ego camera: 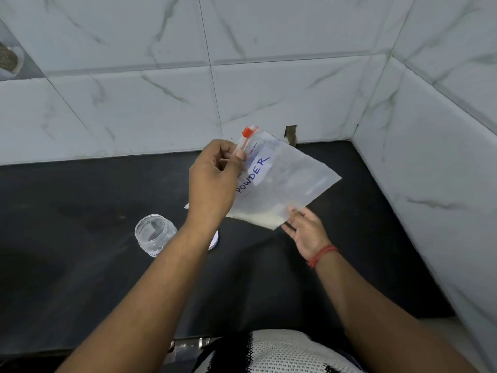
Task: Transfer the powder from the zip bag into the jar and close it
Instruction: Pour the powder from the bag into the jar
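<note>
A clear zip bag [290, 181] with a white label reading "POWDER" and an orange slider [247, 132] is held up above the black counter. A little white powder [266, 218] lies in its lower corner. My left hand [215, 176] pinches the bag's zip edge just below the slider. My right hand [306, 232] is spread under the bag's lower corner, fingertips touching it. An open clear plastic jar [154, 234] stands on the counter to the lower left of the bag. A white lid [214, 241] lies beside the jar, mostly hidden behind my left forearm.
The black counter [80, 265] runs into a corner of white marble-patterned wall tiles [269, 90] at the back and right. A small hole [291, 133] is in the wall tile behind the bag. Part of a container [9, 60] shows at the far left edge.
</note>
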